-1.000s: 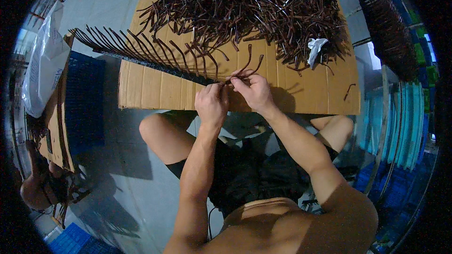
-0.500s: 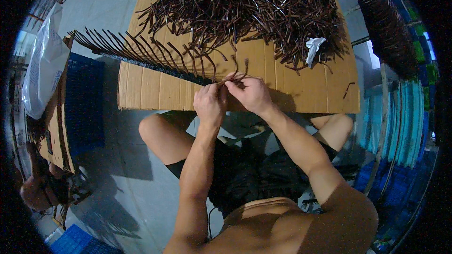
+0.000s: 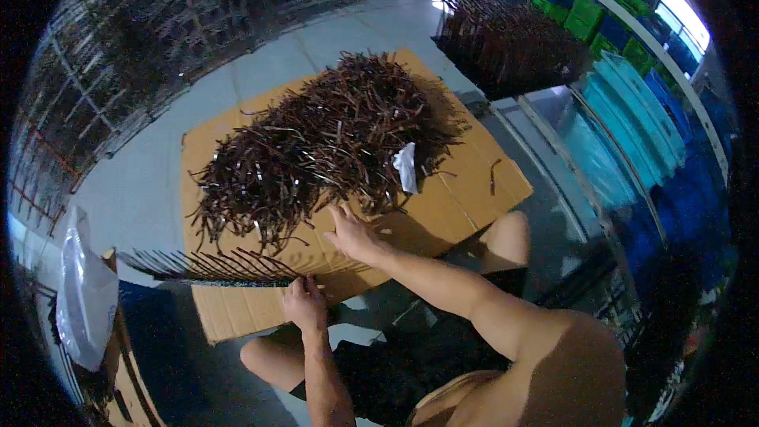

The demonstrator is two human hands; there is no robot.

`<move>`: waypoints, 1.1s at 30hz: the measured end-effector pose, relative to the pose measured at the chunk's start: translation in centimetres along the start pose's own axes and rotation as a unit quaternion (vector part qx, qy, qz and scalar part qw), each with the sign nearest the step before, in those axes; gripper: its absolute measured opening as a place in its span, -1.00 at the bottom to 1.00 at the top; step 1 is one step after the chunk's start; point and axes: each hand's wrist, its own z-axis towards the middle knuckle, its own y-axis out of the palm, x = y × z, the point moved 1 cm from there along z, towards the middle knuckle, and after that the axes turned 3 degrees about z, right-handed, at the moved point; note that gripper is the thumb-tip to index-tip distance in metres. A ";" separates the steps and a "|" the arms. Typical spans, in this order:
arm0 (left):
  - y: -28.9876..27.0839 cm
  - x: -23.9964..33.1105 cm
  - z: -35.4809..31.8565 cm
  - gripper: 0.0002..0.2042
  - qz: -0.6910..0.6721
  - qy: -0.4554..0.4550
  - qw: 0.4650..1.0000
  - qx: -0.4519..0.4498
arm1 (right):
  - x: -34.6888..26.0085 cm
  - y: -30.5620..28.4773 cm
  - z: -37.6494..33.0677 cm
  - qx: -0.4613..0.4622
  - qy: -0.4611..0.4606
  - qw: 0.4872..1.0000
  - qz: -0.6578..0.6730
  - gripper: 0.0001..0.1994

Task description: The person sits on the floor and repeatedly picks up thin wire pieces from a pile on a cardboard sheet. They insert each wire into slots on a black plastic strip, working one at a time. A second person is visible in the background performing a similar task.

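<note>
A long dark strip [image 3: 229,281] with a row of thin, curved brown rods standing along it lies across the near left part of the work surface. My left hand [image 3: 305,305] is closed on its right end, with the fingertips pinched at the strip's edge. My right hand [image 3: 356,239] is away from the strip, at the near edge of a big heap of short, bent brown rods [image 3: 332,138]. Its thumb and fingers are stretched out and apart, and I see nothing held in them. A crumpled white scrap [image 3: 405,168] lies on the heap's right side.
Under the heap is a cardboard sheet [image 3: 474,213], with one loose rod [image 3: 492,177] on its right. A clear plastic bag [image 3: 85,292] stands at the left. Turquoise crates [image 3: 632,119] and a dark rack of upright rods [image 3: 514,43] are at the right.
My right hand has left the strip's end and moved out to the heap's near edge. My left hand stays on the strip. The view has swung, showing more of the room beyond.
</note>
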 end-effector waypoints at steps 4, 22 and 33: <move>-5.8 7.9 2.9 -0.92 -0.052 -0.058 0.997 -0.020 | 4.6 3.9 -3.7 -0.168 -0.225 0.948 0.150 -0.43; -1.6 12.1 -0.2 -0.37 -0.610 -0.352 0.675 -0.217 | 10.3 -35.4 -16.6 0.299 0.182 0.711 0.610 -0.76; 13.0 39.9 5.5 -0.81 -0.512 0.056 0.716 -0.471 | 33.5 -54.7 -16.8 0.494 0.270 0.684 0.465 -0.88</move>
